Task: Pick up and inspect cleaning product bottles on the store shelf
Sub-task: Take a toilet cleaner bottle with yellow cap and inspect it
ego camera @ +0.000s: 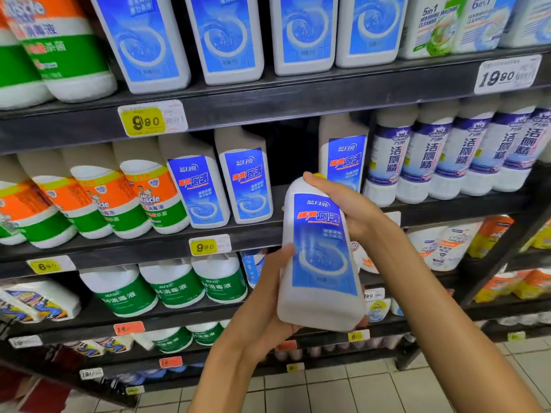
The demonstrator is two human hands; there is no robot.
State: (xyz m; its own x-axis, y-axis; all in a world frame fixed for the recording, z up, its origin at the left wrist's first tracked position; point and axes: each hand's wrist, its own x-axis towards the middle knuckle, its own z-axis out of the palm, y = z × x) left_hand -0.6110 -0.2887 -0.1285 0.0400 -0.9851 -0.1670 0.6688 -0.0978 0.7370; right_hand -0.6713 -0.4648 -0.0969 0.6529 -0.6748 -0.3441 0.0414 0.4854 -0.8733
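You hold the white bottle [320,257] with the blue label in both hands, out in front of the middle shelf [167,244] and clear of it, so the task's thing is already off the row and up for reading. Its long axis runs close to upright, leaning a little with the top tipped toward the left, and the blue front label faces you. Your left hand [268,296] cups it from below and from the left side, thumb laid along the label edge and fingers curled under the base; your right hand [343,204] wraps the neck and shoulder from the right, fingers curled over the top. Both hands grip the bottle, and neither is nearer than the other in any way that matters. If you mean to read the back, the turn would go round that upright axis, and the right hand at the neck looks best placed to twist while the left carries the weight. The cap is almost wholly hidden under your right fingers; only a sliver of yellow shows. The back label is out of sight, and the small print on the front is too blurred to read. A dark gap [293,150] sits in the row behind, between two matching bottles [244,177].
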